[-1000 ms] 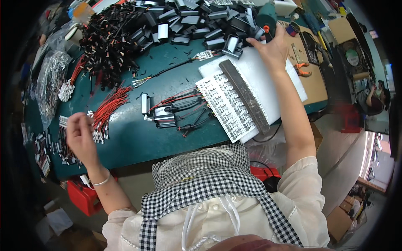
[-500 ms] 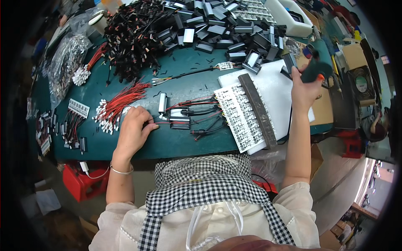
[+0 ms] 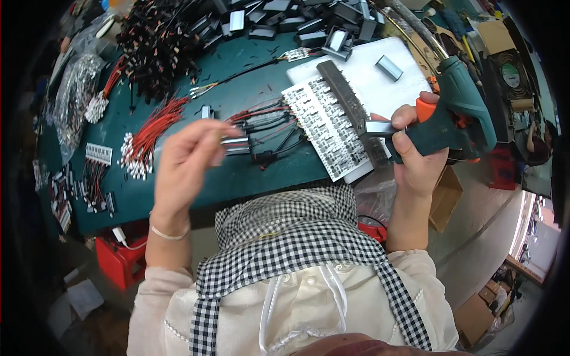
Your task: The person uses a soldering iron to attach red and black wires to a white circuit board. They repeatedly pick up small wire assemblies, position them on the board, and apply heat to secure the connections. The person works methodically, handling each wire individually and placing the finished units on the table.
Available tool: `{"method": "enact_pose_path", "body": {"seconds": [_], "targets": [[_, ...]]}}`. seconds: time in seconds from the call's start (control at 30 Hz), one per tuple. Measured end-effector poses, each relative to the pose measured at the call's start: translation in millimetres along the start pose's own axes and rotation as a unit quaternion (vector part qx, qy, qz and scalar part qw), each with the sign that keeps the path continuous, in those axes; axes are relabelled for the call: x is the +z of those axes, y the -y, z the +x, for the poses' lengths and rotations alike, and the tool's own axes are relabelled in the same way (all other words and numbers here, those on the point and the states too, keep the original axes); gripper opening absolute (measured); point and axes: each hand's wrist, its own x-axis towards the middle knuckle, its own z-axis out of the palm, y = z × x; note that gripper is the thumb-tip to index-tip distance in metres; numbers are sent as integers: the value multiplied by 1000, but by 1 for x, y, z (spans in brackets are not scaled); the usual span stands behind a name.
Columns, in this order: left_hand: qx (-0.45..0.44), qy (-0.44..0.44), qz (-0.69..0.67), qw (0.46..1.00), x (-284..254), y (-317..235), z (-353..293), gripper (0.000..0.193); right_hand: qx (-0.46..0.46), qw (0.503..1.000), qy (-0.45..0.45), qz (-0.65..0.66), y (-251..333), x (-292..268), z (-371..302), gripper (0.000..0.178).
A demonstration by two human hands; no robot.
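Observation:
My right hand (image 3: 415,157) is shut on a green electric screwdriver (image 3: 460,113) with an orange trigger, held over the table's right edge. A small grey metal box (image 3: 378,127) sits at my right fingertips, touching the tool's front. My left hand (image 3: 184,163) is raised above the green table (image 3: 196,196). Its fingers are drawn together next to small metal boxes with red and black wires (image 3: 255,133). Motion blur hides whether it pinches anything. A white sheet with rows of small parts (image 3: 325,127) and a dark bar (image 3: 346,98) lie between my hands.
A bundle of red wires (image 3: 151,133) lies at the left. Heaps of black wires (image 3: 154,41) and several black boxes (image 3: 297,15) are at the back. One metal box (image 3: 389,67) rests on a white board (image 3: 362,68). A red bin (image 3: 119,261) is under the table.
My right hand came back from the far right corner toward me with the green screwdriver. My left hand moved from the left edge to the wired boxes and lifted.

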Motion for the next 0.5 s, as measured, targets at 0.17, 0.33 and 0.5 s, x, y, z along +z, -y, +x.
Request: {"method": "enact_pose_path", "body": {"seconds": [0.17,0.33,0.5], "targets": [[38,129,5,991,39,-9,18,16,18,999,-34,4,4,12,-7,65],[38,227,-93,969,56,-5,36,28,18,999,-39,9,9,9,-15,72],[33,202,-20,979,64,-8,39,21,37,995,-35,81,6,7,-18,75]]}}
